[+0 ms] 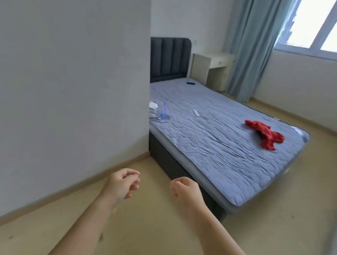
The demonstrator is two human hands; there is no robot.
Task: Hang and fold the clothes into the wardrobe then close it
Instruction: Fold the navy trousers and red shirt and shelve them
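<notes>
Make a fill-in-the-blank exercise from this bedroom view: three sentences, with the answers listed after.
1. The crumpled garment lying on the mattress is ____ in colour.
2. The left hand and the right hand, fingers loosely curled, each hold ____.
3. The clear bottle on the mattress stands ____ rather than lying flat.

Missing words: red; nothing; upright.

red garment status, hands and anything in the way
Left hand and right hand loosely curled, empty. Red garment crumpled on bed, untouched. Bottle well apart, not blocking.
</notes>
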